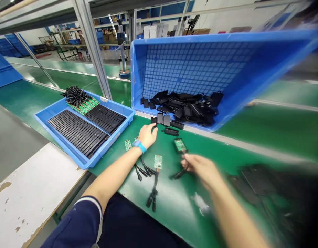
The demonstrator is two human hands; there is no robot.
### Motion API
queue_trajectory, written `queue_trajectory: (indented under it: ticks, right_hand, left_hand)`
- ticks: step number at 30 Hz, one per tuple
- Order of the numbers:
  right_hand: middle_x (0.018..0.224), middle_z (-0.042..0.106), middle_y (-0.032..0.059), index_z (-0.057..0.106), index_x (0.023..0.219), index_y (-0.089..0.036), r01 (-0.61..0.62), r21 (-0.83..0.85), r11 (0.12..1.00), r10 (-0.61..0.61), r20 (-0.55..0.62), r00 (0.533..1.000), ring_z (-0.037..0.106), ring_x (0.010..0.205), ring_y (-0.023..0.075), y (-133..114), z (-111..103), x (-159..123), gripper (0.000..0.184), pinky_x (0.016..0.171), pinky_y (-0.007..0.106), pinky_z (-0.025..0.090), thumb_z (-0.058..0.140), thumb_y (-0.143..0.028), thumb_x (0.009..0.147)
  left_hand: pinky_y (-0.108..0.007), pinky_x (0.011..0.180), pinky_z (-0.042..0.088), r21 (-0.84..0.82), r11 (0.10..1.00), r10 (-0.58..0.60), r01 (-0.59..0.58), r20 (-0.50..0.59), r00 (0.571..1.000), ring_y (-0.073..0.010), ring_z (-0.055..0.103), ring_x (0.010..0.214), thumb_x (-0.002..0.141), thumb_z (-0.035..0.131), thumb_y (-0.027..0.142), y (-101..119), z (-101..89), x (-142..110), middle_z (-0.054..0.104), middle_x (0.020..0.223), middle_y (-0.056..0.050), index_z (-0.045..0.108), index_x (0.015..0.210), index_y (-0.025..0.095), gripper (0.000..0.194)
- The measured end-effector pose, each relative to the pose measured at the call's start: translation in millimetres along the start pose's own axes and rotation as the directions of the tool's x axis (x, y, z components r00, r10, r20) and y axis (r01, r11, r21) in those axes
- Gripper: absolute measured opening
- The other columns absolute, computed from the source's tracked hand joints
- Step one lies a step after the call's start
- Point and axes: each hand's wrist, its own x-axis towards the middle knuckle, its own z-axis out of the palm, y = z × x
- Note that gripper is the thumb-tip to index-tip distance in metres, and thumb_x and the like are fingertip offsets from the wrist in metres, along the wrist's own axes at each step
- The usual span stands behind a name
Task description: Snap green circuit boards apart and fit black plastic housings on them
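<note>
Two bare hands share the step that appears to be in hand, fitting a green board to a black case. The right hand (200,167) is closed, pinching the cabled board (180,145) where its leads begin, so the board points away from the fingertips and the cable ends hang below them. Black edging shows around that board, so it seems to lie in or on a shell, though motion blur hides how well it is seated. The left hand (148,135) has its fingertips at a small black shell (154,121); whether they grasp it or merely rest on it, I cannot tell. Just right of those fingertips stand two more open shells (163,119), with a black case (171,131) lying nearer the right grip. Beyond the left hand, the tipped blue crate (138,75) holds a heap of black cases (190,106). Between the two forearms lies a loose board (158,161), its leads toward the body; left of the left wrist is another board (127,144). As I judge it, the next move calls for a light fingertip pinch on the shell and a steady right hold, keeping the leads from twisting.
</note>
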Motion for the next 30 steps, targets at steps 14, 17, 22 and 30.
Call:
queue_trajectory:
  ticks: [14,17,22,30]
  right_hand:
    - [0.074,0.065,0.0131,0.059,0.074,-0.017,0.177,-0.724,0.667,-0.127,0.124,0.984,0.06,0.068,0.0268,4.9,79.5,-64.2,0.023,0.057,0.031,0.036,0.052,-0.038,0.077]
    - [0.07,0.065,0.0106,0.058,0.069,-0.018,0.139,-0.664,0.734,-0.086,0.112,0.99,0.06,0.067,0.0249,6.9,75.1,-60.9,0.015,0.056,0.03,0.037,0.054,-0.031,0.073]
    - [0.066,0.064,0.0035,0.048,0.067,-0.021,0.074,-0.334,0.939,-0.033,0.128,0.991,0.06,0.063,0.0174,10.9,55.7,-67.2,0.02,0.057,0.026,0.042,0.046,-0.036,0.079]
    - [0.058,0.06,0.0012,0.055,0.07,-0.017,-0.146,0.378,0.914,0.064,0.223,0.973,0.046,0.042,0.0101,9.9,41.2,-90.3,0.032,0.046,0.024,0.039,0.065,-0.046,0.066]
  left_hand:
    - [-0.037,0.091,0.033,0.204,0.977,0.099,-0.056,-0.206,0.974,-0.0263,0.049,0.103,0.063,0.064,0.02,-0.4,-19.2,36.5,0.056,0.099,-0.014,0.054,0.093,0.012,0.033]
    - [-0.034,0.086,0.039,0.059,0.993,0.108,-0.098,-0.198,0.974,-0.021,0.054,0.093,0.064,0.064,0.028,-0.7,-41.1,5.9,0.058,0.092,-0.008,0.052,0.097,0.014,0.037]
    - [-0.035,0.081,0.046,-0.287,0.956,0.04,-0.054,-0.052,0.998,-0.0183,0.057,0.095,0.078,0.045,0.039,-11.9,-60.3,-62.2,0.057,0.106,-0.01,0.049,0.096,0.015,0.03]
    - [-0.052,0.083,0.039,-0.755,0.261,-0.078,0.602,0.605,0.793,-0.0271,0.056,0.097,0.081,0.04,0.035,-12.4,-31.6,-114.1,0.057,0.108,-0.012,0.052,0.101,0.017,0.03]
